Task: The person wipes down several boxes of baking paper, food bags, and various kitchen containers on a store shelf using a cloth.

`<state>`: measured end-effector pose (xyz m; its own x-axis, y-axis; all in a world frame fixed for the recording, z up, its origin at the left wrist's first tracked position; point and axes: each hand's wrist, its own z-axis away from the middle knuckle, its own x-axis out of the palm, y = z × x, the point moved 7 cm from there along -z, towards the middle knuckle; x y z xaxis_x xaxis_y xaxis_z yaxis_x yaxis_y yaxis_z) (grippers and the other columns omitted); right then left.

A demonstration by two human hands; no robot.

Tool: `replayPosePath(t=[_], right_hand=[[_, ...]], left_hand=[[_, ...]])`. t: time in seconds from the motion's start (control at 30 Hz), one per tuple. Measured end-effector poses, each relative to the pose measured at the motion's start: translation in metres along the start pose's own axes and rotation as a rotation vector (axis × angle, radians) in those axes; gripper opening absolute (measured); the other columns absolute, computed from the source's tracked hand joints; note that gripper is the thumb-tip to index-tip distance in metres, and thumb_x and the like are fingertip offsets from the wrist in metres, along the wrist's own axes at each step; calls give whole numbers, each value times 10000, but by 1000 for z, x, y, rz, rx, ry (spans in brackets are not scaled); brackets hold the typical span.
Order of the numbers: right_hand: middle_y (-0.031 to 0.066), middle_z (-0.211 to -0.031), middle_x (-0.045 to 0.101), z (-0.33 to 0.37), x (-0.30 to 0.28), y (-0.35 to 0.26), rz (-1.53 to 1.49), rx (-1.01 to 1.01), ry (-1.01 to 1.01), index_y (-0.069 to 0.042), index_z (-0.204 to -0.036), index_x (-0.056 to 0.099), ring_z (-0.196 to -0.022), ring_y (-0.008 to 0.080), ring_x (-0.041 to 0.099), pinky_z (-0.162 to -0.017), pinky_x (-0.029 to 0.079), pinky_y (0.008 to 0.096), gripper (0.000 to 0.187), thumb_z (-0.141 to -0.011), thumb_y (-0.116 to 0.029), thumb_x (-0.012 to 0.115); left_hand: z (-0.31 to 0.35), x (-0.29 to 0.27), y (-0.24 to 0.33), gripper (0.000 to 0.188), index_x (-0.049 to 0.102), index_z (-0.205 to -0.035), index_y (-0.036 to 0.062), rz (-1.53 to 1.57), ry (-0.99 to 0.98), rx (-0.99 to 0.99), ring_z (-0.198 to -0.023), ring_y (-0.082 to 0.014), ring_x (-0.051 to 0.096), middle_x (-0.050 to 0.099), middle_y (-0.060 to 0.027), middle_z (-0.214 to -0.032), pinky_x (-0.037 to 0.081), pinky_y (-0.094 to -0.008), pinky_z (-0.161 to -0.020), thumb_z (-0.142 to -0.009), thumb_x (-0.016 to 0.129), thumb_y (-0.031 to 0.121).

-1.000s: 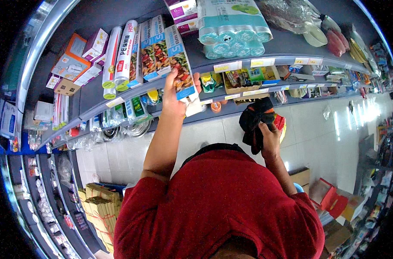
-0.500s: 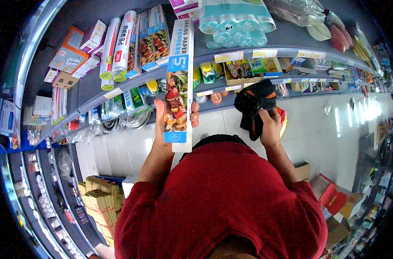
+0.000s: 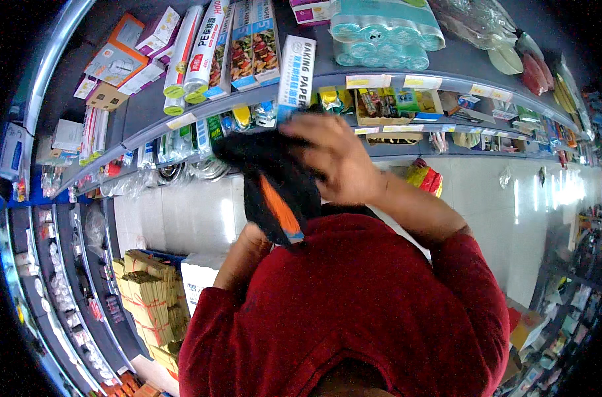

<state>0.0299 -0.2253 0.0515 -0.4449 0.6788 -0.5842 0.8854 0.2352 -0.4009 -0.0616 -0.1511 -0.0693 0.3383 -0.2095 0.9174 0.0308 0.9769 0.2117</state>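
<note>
A long baking-paper box (image 3: 297,73) stands nearly upright in front of my chest, its white and blue upper end showing above a black cloth with an orange patch (image 3: 264,175). My right hand (image 3: 337,155) is closed on the cloth and presses it across the front of the box, slightly blurred. Of my left hand (image 3: 253,237) only the wrist and heel show, below the cloth beside the box's lower end. The cloth hides its fingers, but the box still rests in that hand.
Ahead runs a grey shelf (image 3: 248,97) with similar boxes (image 3: 255,49), wrapped rolls (image 3: 202,56) and teal bag rolls (image 3: 384,40). Lower shelves hold small packets. Bundles of tan paper (image 3: 145,298) and a white carton (image 3: 198,274) stand at left; a red-yellow packet (image 3: 425,178) lies beyond my right forearm.
My right hand has brought the black cloth leftward from the right side onto the front of the box. The cloth now covers the box's middle and my left fingers.
</note>
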Motion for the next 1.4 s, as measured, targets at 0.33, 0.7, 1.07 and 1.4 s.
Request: replayPosePath(t=[0.33,0.7,1.07,1.4], right_hand=[[198,-846,585,-29,6,82,356,396,137,-8,-803,600,-883,382,531,-750,452,479,279,-692,-259,654],[193,-1057,540,2,5,50,-41,307,394,31,-954,587,-957,344,552,-820,452,370,245,-721,-32,632],[206,-1218,514,27,40,20,-383,345,263,-2,-1185,508,-1157,351,481,-988,356,389,438,-782,-113,641],[187,-1150,552,28,-45,5,-57,35,146,-57,-1110,580,-1116,387,489,-970,377,462,426,-703,-112,692]], left_hand=[[38,-6,-9,748,409,-1268,78,-386,30,109,-722,-190,568,570,-125,-1055,487,-284,-586,-807,469,664],[29,3,0,847,424,-1232,-32,-200,-205,17,-672,-195,543,522,-190,-1032,505,-302,-544,-669,644,562],[24,-30,6,871,408,-1247,22,-12,-332,-97,-744,-231,583,558,-170,-946,500,-384,-654,-641,666,592],[42,27,16,1026,281,-1348,25,-530,-28,111,-923,-266,591,514,-151,-1112,491,-364,-791,-596,748,545]])
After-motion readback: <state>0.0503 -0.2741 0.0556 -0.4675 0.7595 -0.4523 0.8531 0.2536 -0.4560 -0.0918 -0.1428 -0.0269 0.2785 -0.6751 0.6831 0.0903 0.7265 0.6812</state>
